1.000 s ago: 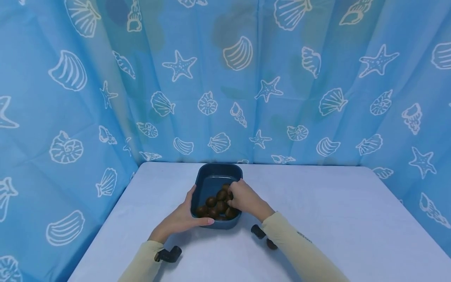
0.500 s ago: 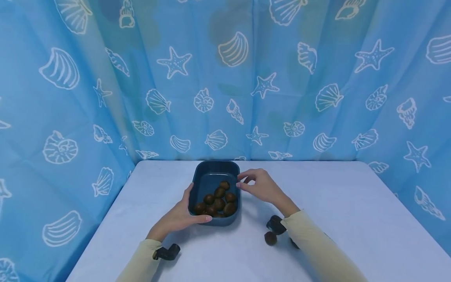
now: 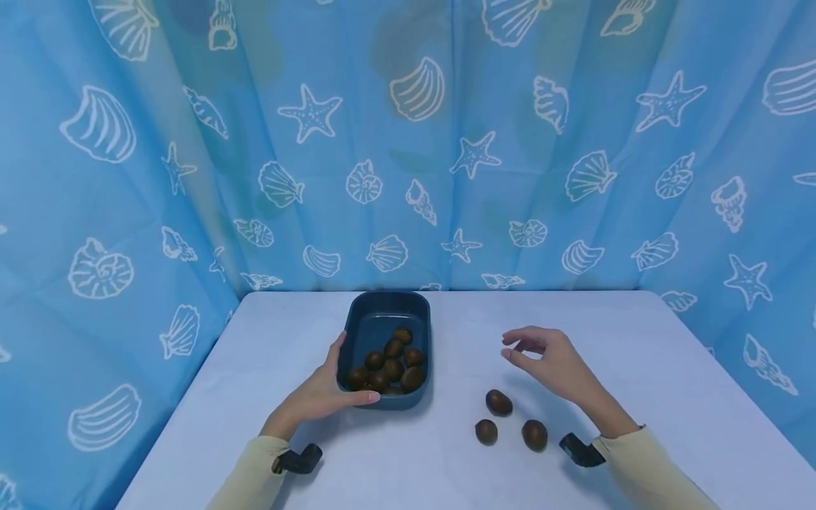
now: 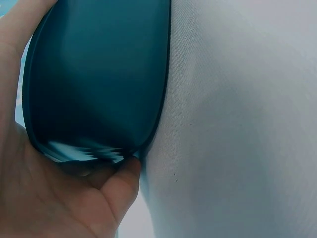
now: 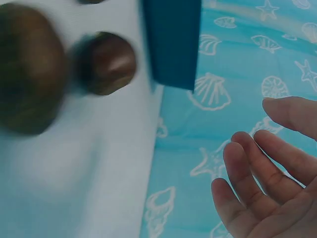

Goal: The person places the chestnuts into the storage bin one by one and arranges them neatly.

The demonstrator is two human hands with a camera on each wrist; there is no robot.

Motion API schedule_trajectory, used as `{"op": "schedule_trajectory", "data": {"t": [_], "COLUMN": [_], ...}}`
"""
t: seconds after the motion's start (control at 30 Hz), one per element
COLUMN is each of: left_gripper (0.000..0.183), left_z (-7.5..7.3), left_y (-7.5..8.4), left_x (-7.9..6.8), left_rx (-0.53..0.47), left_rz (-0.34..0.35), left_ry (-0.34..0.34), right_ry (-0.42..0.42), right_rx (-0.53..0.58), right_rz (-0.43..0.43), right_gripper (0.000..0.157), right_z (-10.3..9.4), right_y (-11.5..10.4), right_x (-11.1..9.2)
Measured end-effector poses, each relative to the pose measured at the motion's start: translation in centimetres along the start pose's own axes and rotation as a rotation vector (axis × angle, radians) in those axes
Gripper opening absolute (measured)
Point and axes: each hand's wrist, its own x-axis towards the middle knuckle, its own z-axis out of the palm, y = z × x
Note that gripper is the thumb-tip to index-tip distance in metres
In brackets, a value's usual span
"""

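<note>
A dark blue rectangular dish (image 3: 377, 327) stands on the table with several brown chestnuts (image 3: 393, 370) heaped in its near half. My left hand (image 3: 321, 391) grips the dish's near left corner, fingers along the side and thumb across the front wall. In the left wrist view the same hand (image 4: 64, 193) curves round the dish's end. To the right, my right hand (image 3: 561, 368) hovers above the table with loosely bent fingers and nothing between them. Below it lie three chestnuts: one nearest the hand (image 3: 499, 403), one at the left (image 3: 486, 432) and one at the right (image 3: 535, 435).
A white cloth covers the table (image 3: 663, 397). Behind it hangs a blue curtain (image 3: 408, 156) printed with shells and starfish. Black wrist cameras sit at the left cuff (image 3: 301, 460) and the right cuff (image 3: 581, 450).
My right hand has come out of the dish and moved right, away from it. The three loose chestnuts are now uncovered. My left hand has stayed on the dish.
</note>
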Motion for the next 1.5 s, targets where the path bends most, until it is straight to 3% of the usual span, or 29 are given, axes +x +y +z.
{"op": "schedule_trajectory", "data": {"t": [0.27, 0.53, 0.83, 1.07, 1.5], "left_gripper": [0.135, 0.135, 0.134, 0.133, 0.134], "left_z": [-0.1, -0.1, 0.0, 0.1, -0.1], "left_y": [0.1, 0.2, 0.0, -0.2, -0.5], "left_x": [0.1, 0.0, 0.1, 0.1, 0.1], "left_rx": [0.003, 0.009, 0.002, -0.003, -0.004], "left_rz": [-0.008, -0.007, -0.008, 0.001, 0.012], "left_ry": [-0.007, -0.015, 0.001, -0.001, -0.006], "right_ry": [-0.012, -0.107, -0.135, -0.198, -0.225], "right_rx": [-0.041, -0.024, -0.059, -0.074, -0.141], "right_rz": [0.047, 0.120, 0.149, 0.219, 0.173], "right_gripper": [0.034, 0.039, 0.043, 0.049, 0.044], "right_z": [0.0, 1.3, 2.9, 3.7, 4.3], "right_y": [2.3, 3.3, 2.8, 1.9, 0.7], "right_x": [-3.2, -4.7, -4.0, -3.3, -2.3]}}
